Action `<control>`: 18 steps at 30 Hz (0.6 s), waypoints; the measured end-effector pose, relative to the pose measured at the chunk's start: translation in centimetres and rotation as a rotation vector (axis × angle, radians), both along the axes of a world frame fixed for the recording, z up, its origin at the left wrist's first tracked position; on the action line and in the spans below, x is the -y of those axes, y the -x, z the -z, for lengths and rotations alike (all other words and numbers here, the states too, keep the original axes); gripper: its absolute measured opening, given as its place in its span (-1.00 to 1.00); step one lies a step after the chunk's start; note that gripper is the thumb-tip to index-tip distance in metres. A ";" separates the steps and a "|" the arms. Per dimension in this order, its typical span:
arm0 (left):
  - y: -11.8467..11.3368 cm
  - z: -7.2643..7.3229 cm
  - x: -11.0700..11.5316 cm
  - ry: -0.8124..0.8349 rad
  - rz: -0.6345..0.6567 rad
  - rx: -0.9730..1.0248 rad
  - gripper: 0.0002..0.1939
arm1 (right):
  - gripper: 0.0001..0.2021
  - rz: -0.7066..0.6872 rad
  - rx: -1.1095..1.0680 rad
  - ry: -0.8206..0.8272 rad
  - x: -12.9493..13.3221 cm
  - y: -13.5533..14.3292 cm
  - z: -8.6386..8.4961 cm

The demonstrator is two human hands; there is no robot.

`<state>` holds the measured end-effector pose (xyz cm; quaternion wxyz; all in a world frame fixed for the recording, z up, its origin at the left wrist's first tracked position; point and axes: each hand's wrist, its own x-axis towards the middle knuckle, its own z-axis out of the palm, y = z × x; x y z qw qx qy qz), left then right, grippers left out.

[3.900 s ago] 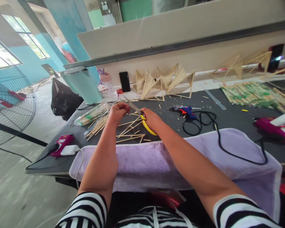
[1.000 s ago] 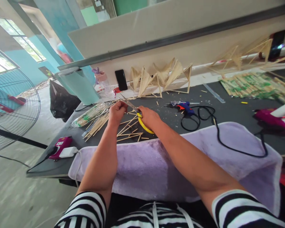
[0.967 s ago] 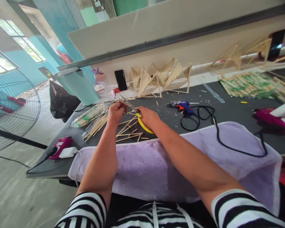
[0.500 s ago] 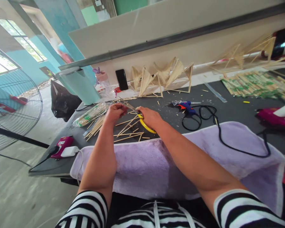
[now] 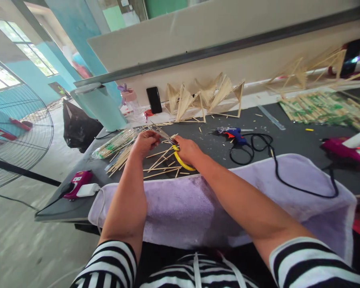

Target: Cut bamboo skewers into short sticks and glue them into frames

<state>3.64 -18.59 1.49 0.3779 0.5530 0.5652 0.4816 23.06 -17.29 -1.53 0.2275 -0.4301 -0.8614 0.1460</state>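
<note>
My right hand (image 5: 188,151) is closed round a pair of scissors with yellow handles (image 5: 181,160). Their metal blades point up and to the left, past the fingertips of my left hand (image 5: 146,143). The fingers of that left hand are curled in a pinch beside the blades, and whatever they hold is too small to make out. Thin wooden sticks (image 5: 160,173) and short cut pieces lie loose on the dark table below both hands. More sticks (image 5: 121,160) are bunched under and left of my left wrist.
A blue glue gun (image 5: 235,134) with a black cord lies to the right. Stick frameworks (image 5: 210,98), a phone (image 5: 154,101) and a pink bottle (image 5: 130,103) line the back. A teal kettle (image 5: 99,106) stands left; a lilac towel (image 5: 180,208) covers the near edge.
My right hand and the scissors have shifted very slightly left. The left hand stays nearly in place, and the view has turned a little.
</note>
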 end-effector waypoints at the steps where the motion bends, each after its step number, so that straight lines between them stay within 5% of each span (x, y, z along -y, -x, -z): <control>1: -0.2 0.1 -0.1 -0.029 -0.011 -0.033 -0.81 | -0.70 0.014 -0.003 0.006 0.0 0.1 0.0; 7: -1.4 0.5 -0.5 -0.307 -0.169 -0.261 -0.86 | -0.69 0.067 -0.023 0.039 -0.3 0.0 -0.1; 18: -1.1 0.3 -0.3 -0.208 -0.130 -0.029 -0.85 | -0.68 -0.010 -0.045 0.045 -0.8 -0.7 -0.5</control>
